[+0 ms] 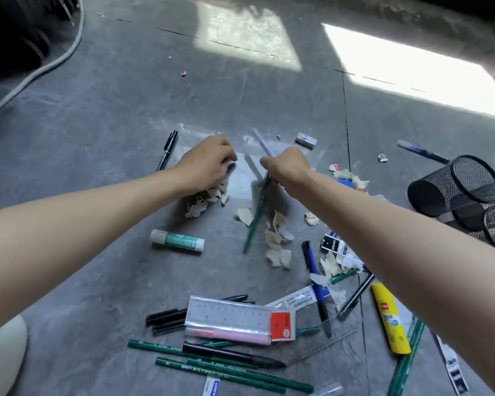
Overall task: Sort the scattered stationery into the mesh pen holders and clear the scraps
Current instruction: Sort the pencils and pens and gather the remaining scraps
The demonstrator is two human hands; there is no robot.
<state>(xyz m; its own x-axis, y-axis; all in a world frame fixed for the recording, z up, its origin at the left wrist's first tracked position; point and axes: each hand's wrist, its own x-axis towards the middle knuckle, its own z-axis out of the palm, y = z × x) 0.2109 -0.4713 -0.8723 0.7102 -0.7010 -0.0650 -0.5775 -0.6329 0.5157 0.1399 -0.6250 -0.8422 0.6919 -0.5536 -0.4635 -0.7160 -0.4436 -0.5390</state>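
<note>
The mesh pen holders [463, 192] are the biggest of the lot: black wire cylinders lying on their sides on the floor, well off to the outer side of my right hand [286, 170]. I'd judge them light, stiff and prone to rolling, so I would take one by the rim and stand it upright before filling it.

Nearer me than both hands lies a clear ruler [229, 312] in a sleeve with an orange tag. It looks flat, slick and hard to lift off the tile, so I'd lift it by an end. The yellow glue bottle [390, 321] lies below my right forearm and the white-and-green glue stick [177, 242] just under my left wrist. Both are round, rigid and easy to take round the middle.

My right hand is closed round a green pencil [256, 215], gripped near its far end with the long part hanging back toward me. A paler, blurred stick pokes out beyond the knuckles, and I can't tell whether it is a second item. More green pencils [212, 367] lie in a heap close to me. They are thin, stiff and likely to roll, so they are best bunched.

My left hand [205, 164] has its fingers curled down, with something dark and blurred at the tips. I can't tell what it is, or whether it is truly held. Cream paper scraps [277, 238] lie under and between the hands. They are feather-light and crumpled, better gathered than pinched one by one. A small white eraser [305, 139] sits just beyond my right hand.
</note>
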